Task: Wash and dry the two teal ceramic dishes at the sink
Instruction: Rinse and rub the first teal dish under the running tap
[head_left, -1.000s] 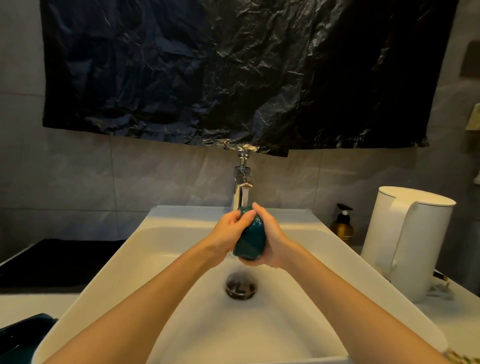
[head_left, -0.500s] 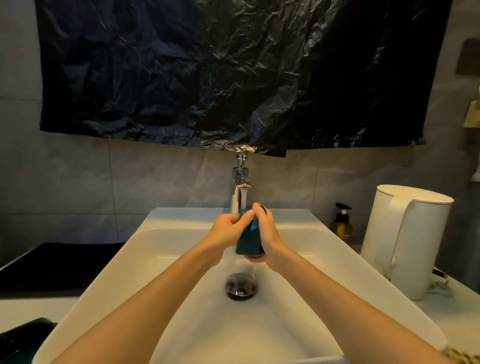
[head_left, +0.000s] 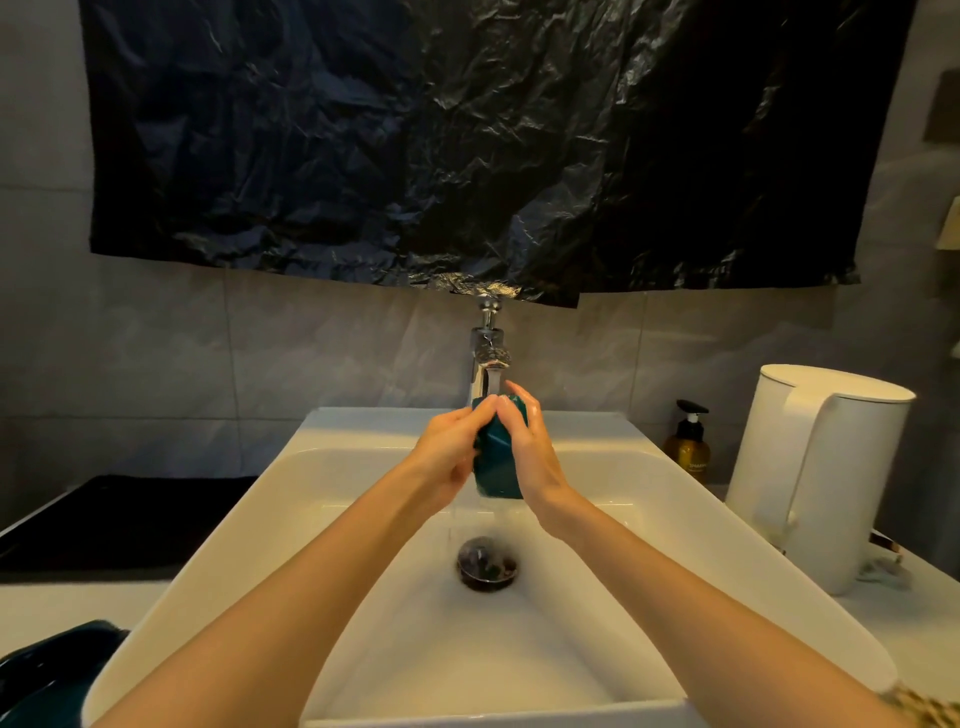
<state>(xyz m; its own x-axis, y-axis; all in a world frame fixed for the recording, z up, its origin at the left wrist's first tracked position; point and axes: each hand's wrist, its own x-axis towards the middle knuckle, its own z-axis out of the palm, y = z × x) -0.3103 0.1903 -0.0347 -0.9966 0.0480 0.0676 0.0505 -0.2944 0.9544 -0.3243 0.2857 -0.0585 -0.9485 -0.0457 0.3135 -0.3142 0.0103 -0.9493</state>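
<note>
Grey wall tiles and a crumpled black plastic sheet (head_left: 467, 130) hang behind a white sink (head_left: 363, 431), with a white kettle (head_left: 815, 467) and a soap bottle (head_left: 688, 441) on the counter to its right. Both hands are up at the tap (head_left: 488, 358), clasping one teal dish (head_left: 498, 462) between them. The left hand (head_left: 447, 452) curls round its left edge and the right hand (head_left: 535, 457) wraps its right side, fingers reaching over the top. Compared with a second ago, the dish sits higher, just under the spout, and is turned more on edge, so water now runs down it and falls toward the drain (head_left: 487, 564). That looks like rinsing under way, with drying not yet begun. The second teal dish (head_left: 57, 670) lies on the counter at the lower left, apart from the hands; whether it is already washed cannot be told.
</note>
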